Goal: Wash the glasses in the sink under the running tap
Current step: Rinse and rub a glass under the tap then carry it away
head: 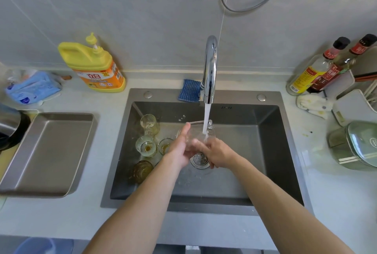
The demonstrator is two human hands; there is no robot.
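Both hands hold one clear glass (201, 135) above the drain of the sink (265, 131), right under the stream of water (207, 117) falling from the chrome tap (210, 70). The left hand (179, 148) has its grip around the glass's side, thumb raised; the right hand (219, 154) grasps the other side, fingers curled. Four amber-stained glasses (145, 147) sit at the sink's left. A steel tray (47, 151) lies on the tabletop (102, 221)
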